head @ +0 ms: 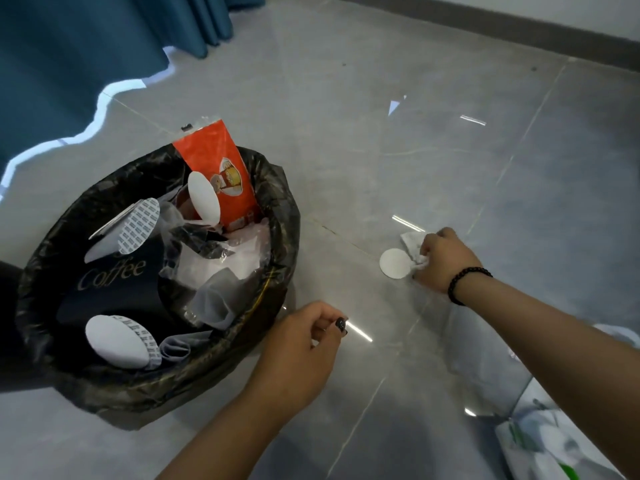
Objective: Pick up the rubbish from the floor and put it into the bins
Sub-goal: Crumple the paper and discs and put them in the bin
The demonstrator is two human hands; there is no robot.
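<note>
Two hands are working low over the floor [398, 174]. The left hand [298, 355] is hovering beside the bin [242, 344], fingers loosely curled, holding nothing. Farther off, the right hand's [445, 259] fingers are pinching a crumpled tissue [412, 241]; a white disc [396, 263] is lying on the floor just left of them.

Right hand [445, 259] grips crumpled tissue [414, 241] beside a white disc [395, 263]; left hand [304, 344] hovers near the bin [277, 216].
</note>
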